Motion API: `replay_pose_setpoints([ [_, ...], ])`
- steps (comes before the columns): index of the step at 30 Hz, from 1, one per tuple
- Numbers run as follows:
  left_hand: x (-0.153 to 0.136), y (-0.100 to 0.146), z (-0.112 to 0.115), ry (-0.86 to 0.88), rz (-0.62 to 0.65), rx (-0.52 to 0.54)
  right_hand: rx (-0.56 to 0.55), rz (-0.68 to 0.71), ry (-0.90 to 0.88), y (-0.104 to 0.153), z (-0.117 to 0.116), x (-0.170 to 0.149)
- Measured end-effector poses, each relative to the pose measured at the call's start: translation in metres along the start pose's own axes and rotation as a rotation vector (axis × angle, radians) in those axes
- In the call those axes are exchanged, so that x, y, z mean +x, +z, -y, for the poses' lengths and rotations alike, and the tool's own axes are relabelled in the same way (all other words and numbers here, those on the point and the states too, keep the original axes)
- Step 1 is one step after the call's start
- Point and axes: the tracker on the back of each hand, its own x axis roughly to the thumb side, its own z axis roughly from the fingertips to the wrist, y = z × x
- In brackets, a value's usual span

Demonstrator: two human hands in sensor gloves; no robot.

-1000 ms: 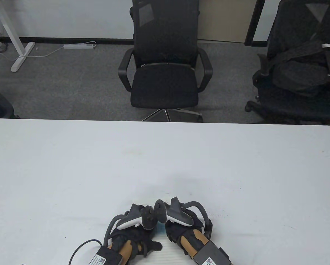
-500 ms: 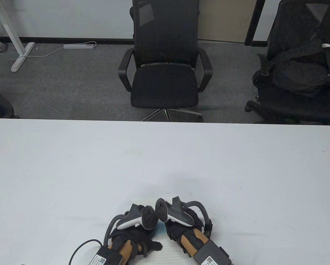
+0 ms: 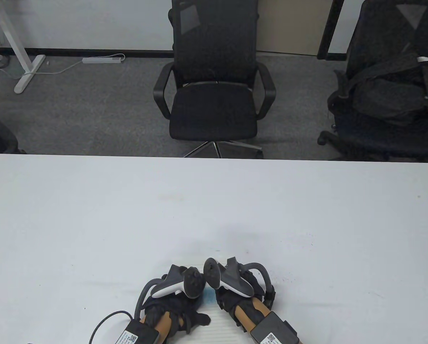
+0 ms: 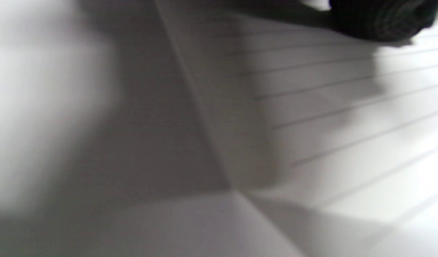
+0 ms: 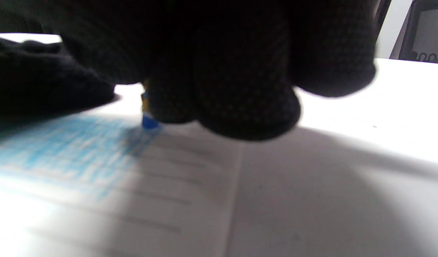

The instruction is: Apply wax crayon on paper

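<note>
Low in the table view, our right hand [image 3: 235, 290] has edged lower beside our left hand [image 3: 171, 304], which presses the lined paper [image 3: 219, 322]. Left wrist view: finger state untellable. Right wrist view: fingers [image 5: 240, 107] pinch the blue crayon [image 5: 149, 119], extending the blue patch [image 5: 69, 150].

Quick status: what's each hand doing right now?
Left hand: rests on the lined paper; whether the grip is open or closed cannot be told.
Right hand: closed around a blue crayon, tip on the paper.
</note>
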Motion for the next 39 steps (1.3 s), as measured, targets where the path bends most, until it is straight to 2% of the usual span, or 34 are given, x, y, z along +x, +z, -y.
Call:
replay_pose_setpoints([
  [2,0.000,0.000,0.000,0.001,0.001,0.000,0.113,0.017,0.027,-0.001,0.002,0.002],
  [3,0.000,0.000,0.000,0.000,0.001,0.001,0.132,0.023,0.033,-0.001,0.003,0.002],
  [6,0.000,0.000,0.000,0.001,0.001,0.000,0.075,0.015,0.015,0.000,0.002,0.001],
  [7,0.000,0.000,0.000,0.000,0.001,0.000,-0.016,-0.013,0.001,0.000,0.000,-0.001],
  [8,0.000,0.000,0.000,0.000,0.001,0.000,-0.045,-0.018,-0.007,0.000,-0.001,-0.002],
  [12,0.000,0.000,0.000,0.001,0.000,0.001,0.014,0.002,0.009,0.000,0.000,0.001],
  [13,0.000,0.000,0.000,0.001,0.001,0.001,0.116,0.027,0.016,-0.001,0.002,0.003],
  [14,0.000,0.000,0.000,0.001,0.001,0.001,0.137,0.035,0.018,-0.001,0.002,0.003],
  [17,0.000,0.000,0.000,0.002,0.001,0.000,0.088,0.030,0.012,0.000,0.001,0.003],
  [18,0.000,0.000,0.000,0.002,0.001,0.000,-0.003,0.005,0.003,0.000,-0.001,0.003],
  [20,0.000,0.000,0.000,0.002,0.001,0.000,-0.071,0.000,0.000,0.001,-0.003,0.003],
  [22,0.000,0.000,0.000,0.001,0.001,0.001,-0.065,0.013,0.006,0.001,-0.002,0.003],
  [25,0.000,0.000,0.000,0.001,0.001,0.001,0.126,0.048,0.001,-0.002,0.001,0.004],
  [26,0.000,0.000,0.000,0.001,0.001,0.001,0.144,0.048,0.004,-0.001,0.001,0.004],
  [29,0.000,0.000,0.000,0.002,0.001,0.000,0.052,0.038,0.003,0.000,0.000,0.005],
  [31,0.000,0.000,0.000,0.001,0.001,0.000,-0.055,0.019,-0.018,0.000,-0.002,0.005],
  [33,0.000,0.000,0.000,0.001,0.001,0.000,-0.084,0.030,-0.002,0.001,-0.003,0.006],
  [35,0.000,0.000,0.000,0.001,0.001,0.001,-0.035,0.035,0.014,0.000,-0.001,0.008],
  [37,0.000,0.000,0.000,0.000,0.001,0.000,0.120,0.051,0.035,0.000,0.001,0.010],
  [38,0.000,0.000,0.000,0.001,0.001,0.001,0.150,0.069,0.032,0.001,0.002,0.010],
  [39,0.000,0.000,0.000,0.001,0.001,0.000,0.113,0.066,0.030,0.001,0.001,0.010],
])
